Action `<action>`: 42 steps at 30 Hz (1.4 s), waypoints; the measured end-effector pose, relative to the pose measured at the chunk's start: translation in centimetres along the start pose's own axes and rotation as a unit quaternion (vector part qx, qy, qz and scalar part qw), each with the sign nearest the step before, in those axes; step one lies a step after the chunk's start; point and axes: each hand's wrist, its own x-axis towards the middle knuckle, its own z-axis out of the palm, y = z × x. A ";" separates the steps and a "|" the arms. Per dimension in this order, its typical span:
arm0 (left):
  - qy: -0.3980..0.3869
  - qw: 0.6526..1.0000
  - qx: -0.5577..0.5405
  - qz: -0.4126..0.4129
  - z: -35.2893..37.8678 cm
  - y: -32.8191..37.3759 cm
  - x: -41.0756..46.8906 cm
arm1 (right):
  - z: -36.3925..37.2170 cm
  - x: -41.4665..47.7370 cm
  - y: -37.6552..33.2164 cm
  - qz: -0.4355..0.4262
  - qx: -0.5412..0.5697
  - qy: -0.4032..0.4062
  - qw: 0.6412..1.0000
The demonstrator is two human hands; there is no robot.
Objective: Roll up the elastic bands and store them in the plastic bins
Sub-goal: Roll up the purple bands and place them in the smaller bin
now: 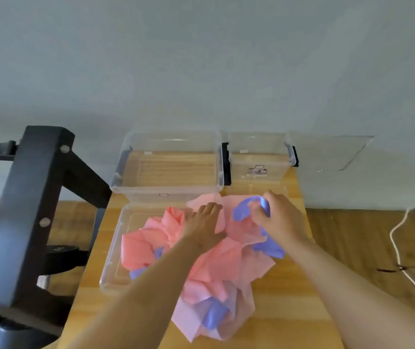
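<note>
A tangled heap of pink elastic band (pixel 216 268) lies on the wooden table (pixel 289 306), with a purple elastic band (pixel 212 314) wound through it. My left hand (pixel 205 224) rests flat on the pink band with straight fingers. My right hand (pixel 280 217) grips a loop of the purple band (pixel 245 210) at the far right of the heap. Two clear plastic bins stand at the back: a large one (pixel 167 188) and a smaller one (pixel 261 162). Both look empty.
A clear lid (pixel 114 260) lies flat on the table under the left of the heap. Another clear lid (pixel 332 152) leans on the wall at the right. A black metal rack (pixel 30 210) stands at the left. A white cable (pixel 400 250) runs over the floor.
</note>
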 end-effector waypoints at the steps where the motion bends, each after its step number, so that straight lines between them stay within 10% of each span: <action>1: -0.013 1.000 0.008 0.004 0.6 0.6 0.4 | -0.1 -0.2 0.8 0.009 0.001 -0.002 1.000; 17: -0.128 0.978 0.156 0.060 11.3 3.6 4.7 | 4.6 -3.8 10.8 0.101 -0.039 -0.052 0.993; 32: -0.011 0.997 0.043 0.065 3.4 -2.4 1.6 | 4.1 -3.4 8.0 0.065 0.010 -0.061 0.996; 42: -0.002 0.980 -0.032 -0.194 -0.1 -11.9 -4.7 | 6.1 -2.2 3.7 -0.003 0.046 -0.043 0.998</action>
